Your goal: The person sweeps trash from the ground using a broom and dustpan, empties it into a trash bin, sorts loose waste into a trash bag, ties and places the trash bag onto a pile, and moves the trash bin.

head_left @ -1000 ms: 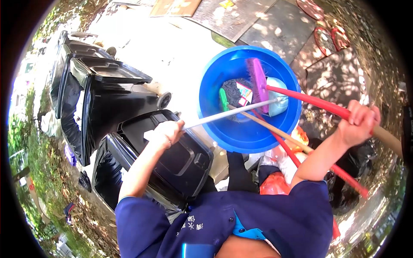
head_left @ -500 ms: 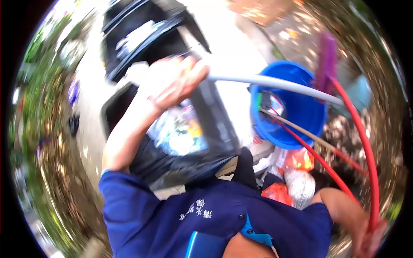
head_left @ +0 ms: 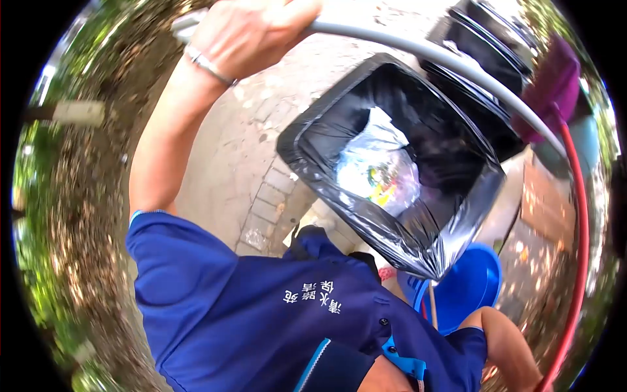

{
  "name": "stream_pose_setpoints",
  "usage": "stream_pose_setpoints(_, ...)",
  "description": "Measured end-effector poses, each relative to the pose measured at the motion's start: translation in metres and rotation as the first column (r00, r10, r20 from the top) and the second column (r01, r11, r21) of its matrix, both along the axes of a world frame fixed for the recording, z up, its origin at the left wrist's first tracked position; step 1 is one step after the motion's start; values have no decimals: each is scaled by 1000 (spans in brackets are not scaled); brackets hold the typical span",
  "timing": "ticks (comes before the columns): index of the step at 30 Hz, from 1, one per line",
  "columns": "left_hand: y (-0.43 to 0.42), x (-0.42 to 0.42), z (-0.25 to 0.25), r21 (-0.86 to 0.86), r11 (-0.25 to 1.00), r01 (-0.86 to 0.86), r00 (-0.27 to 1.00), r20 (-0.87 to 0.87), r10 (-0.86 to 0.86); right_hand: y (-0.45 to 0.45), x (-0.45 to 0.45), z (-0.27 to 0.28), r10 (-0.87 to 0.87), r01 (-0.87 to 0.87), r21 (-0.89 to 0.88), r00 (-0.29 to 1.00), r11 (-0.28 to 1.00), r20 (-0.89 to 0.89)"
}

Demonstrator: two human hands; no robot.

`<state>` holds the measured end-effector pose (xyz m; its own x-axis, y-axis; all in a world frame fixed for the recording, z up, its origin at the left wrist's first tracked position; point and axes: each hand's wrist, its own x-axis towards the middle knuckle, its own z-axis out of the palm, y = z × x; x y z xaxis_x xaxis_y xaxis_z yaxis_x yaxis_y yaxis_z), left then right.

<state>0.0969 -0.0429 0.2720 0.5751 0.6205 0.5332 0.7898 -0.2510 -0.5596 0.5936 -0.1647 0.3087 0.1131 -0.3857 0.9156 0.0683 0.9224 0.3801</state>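
Note:
My left hand [head_left: 251, 32], at the top left, is wrapped round a grey pole [head_left: 418, 47] that runs right toward a light blue-green dustpan [head_left: 575, 147]. Beside the dustpan is a purple broom head [head_left: 552, 88] on a red handle [head_left: 578, 261]. That handle curves down to the lower right, where my right forearm [head_left: 513, 346] reaches; the fingers of my right hand are hidden at the frame's bottom edge. Below the grey pole stands an open bin [head_left: 313, 130] lined with a black bag, holding a clear plastic bag of rubbish [head_left: 385, 176].
A blue tub [head_left: 483, 268] with handles sticking out stands behind the lined bin, partly covered by it. More black bins [head_left: 480, 49] are at the upper right. A brown board [head_left: 545, 202] lies on the ground at the right. Paving, soil and plants border the left side.
The view has swung left. The grey pole and broom have moved away from over the blue tub, and my left hand has risen. The lined bin now shows open in the middle.

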Motion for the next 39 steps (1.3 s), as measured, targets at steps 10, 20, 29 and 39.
stream_pose_setpoints(10,-204,-158,-82,-396,612,-685,616,134,776,207,-156,0,777,-752,-370,619,545,-114)
stream_pose_setpoints(20,-325,-232,-214,-740,190,-645,296,-12,955,294,-523,-92,423,-657,-721,730,220,-536)
stream_pose_setpoints(29,-292,-316,-256,-740,119,-662,356,-170,919,379,-633,-190,156,-654,-749,755,106,-637)
stream_pose_setpoints(39,-153,-488,-289,-722,136,-679,375,-181,909,518,-689,-278,-156,-762,-623,604,174,-782)
